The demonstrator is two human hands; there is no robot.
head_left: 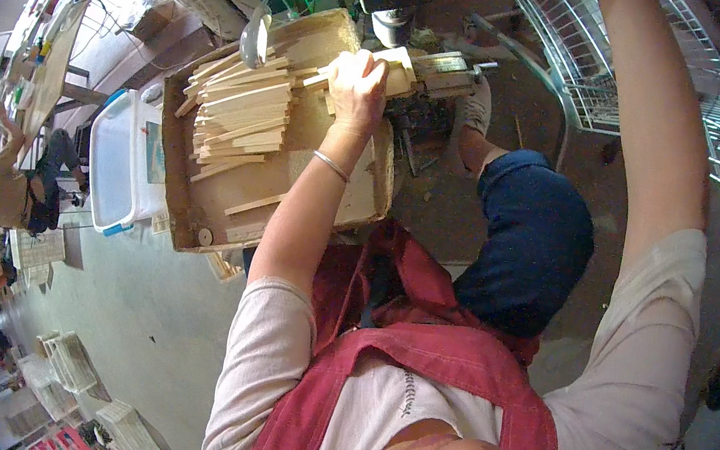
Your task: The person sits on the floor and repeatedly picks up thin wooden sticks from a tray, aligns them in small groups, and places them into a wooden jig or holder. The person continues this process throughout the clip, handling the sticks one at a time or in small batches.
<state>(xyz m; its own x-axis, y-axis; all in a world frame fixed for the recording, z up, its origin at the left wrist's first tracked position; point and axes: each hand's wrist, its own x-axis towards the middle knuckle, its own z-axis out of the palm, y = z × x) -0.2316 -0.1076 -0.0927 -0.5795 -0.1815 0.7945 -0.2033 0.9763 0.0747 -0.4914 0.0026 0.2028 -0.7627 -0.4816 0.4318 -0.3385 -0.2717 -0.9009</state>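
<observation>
My left hand point(357, 88), with a bangle on its wrist, is closed in a fist above the right side of a shallow cardboard box point(175, 199). Pale wood ends poke out beside the fist, so it seems to grip a wooden strip point(314, 82); the fingers partly hide it. Just right of the knuckles lies a light wooden block point(399, 61) next to a metal-topped bench device point(447, 64). Many thin wooden strips point(242, 116) are heaped in the box, and a single strip point(254, 205) lies apart near its front. My right arm reaches up past the top edge, its hand out of the picture.
A grey lamp head point(256, 37) hangs over the box. Wire baskets point(595, 88) stand at upper right, below my right forearm. Left of the box is a clear plastic bin point(116, 159). People work at the far left, beside a long bench point(49, 80).
</observation>
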